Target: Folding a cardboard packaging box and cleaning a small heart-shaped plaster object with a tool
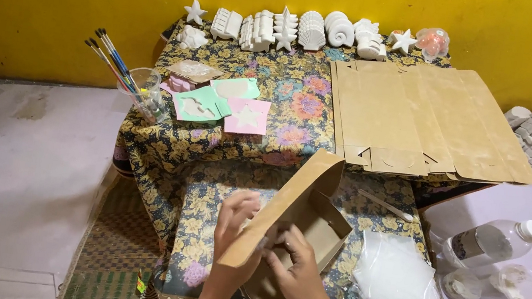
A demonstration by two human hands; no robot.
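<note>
I saw the brown box tilted, long axis toward the flat cardboard stack; left hand gripped its lid, right hand pinched a flap.

The open box sits at the bench's near edge, between both hands. At 3 o'clock of it lie plastic bags; at 1 o'clock, flat cartons; at 11 o'clock, paper cards and a brush jar. Plaster figures line the far edge at 12 o'clock. A bottle lies on the floor at 3 o'clock.
</note>
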